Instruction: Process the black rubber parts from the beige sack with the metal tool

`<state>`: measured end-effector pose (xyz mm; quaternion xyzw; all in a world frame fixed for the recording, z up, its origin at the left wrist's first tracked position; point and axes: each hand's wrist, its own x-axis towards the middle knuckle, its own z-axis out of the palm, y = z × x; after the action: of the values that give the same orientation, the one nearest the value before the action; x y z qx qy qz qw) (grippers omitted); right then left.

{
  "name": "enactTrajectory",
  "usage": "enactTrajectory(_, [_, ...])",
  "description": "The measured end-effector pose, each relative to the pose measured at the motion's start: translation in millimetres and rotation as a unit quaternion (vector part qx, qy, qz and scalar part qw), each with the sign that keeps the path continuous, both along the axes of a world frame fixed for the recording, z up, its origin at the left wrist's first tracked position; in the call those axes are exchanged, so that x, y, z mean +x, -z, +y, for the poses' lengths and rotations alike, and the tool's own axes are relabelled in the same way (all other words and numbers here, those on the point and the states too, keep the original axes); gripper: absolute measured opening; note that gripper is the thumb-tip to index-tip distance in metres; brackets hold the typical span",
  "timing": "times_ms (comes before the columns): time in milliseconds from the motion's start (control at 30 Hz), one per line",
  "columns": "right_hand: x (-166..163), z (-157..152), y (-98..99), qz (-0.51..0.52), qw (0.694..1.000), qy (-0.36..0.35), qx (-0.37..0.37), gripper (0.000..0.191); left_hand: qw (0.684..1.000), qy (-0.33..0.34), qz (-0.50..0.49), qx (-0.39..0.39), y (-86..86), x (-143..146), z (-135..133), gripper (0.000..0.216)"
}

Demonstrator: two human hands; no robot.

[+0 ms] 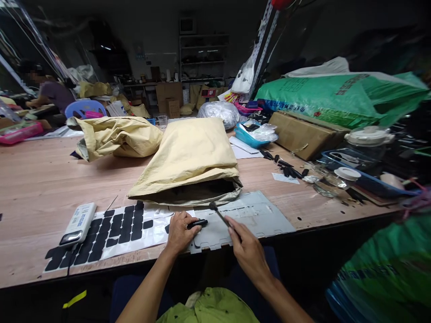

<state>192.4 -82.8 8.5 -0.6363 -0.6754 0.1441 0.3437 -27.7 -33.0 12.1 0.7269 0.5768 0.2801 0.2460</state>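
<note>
My left hand (180,231) is closed on a small black cylindrical part (198,223), held low over the left end of a grey board (249,215). In my right hand (247,249) is a thin-handled tool with a dark rounded tip (213,206), pointing up and to the left. The tip is apart from the black part; its exact kind is too small to tell. Beside my left hand lies a white sheet with rows of black stickers (126,224). Just beyond both hands a large tan sack (198,148) lies with its dark mouth facing me.
A white device with a cable (79,224) rests on the sheet's left side. Another tan sack (124,137) lies behind. To the right are loose black parts (288,169), a cardboard box (303,132), glass jars and a green sack (336,98). A person (55,94) sits far left.
</note>
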Motion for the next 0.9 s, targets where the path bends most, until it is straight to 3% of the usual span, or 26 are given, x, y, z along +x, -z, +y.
enactTrajectory(100, [17.6, 35.0, -4.1, -0.114, 0.991, 0.072, 0.005, 0.039, 1.000, -0.003, 0.010, 0.007, -1.2, 0.6, -1.2, 0.018])
enactTrajectory(200, [30.1, 59.7, 2.9, -0.224, 0.970, 0.087, 0.019, 0.038, 1.000, -0.003, 0.021, 0.012, -0.4, 0.9, -2.1, 0.017])
enactTrajectory(433, [30.2, 65.4, 20.6, -0.270, 0.955, 0.110, 0.057, 0.039, 0.999, 0.008, 0.026, 0.033, -2.2, 0.5, 1.2, 0.016])
enactTrajectory(533, [30.2, 65.3, 20.7, -0.262, 0.957, 0.112, 0.059, 0.038, 0.996, 0.029, -0.011, 0.086, -6.9, 1.0, -22.5, 0.017])
enactTrajectory(600, [30.7, 66.2, 20.8, -0.253, 0.959, 0.115, 0.063, 0.038, 0.990, 0.094, -0.034, 0.103, -4.0, -0.9, -52.7, 0.020])
enactTrajectory(667, [30.8, 66.9, 21.1, -0.249, 0.959, 0.118, 0.062, 0.037, 0.978, 0.192, -0.025, 0.073, 8.3, -4.4, -85.6, 0.025])
enactTrajectory(733, [30.7, 67.0, 21.3, -0.253, 0.958, 0.118, 0.057, 0.038, 0.977, 0.212, -0.005, -0.004, 30.6, -8.4, -110.6, 0.025])
enactTrajectory(833, [30.4, 66.7, 21.2, -0.262, 0.957, 0.113, 0.054, 0.038, 0.985, 0.061, 0.032, -0.157, 74.0, -15.6, -121.7, 0.027])
enactTrajectory(900, [30.6, 66.6, 21.5, -0.265, 0.956, 0.112, 0.055, 0.038, 0.966, -0.016, 0.068, -0.249, 98.7, -20.3, -116.2, 0.031])
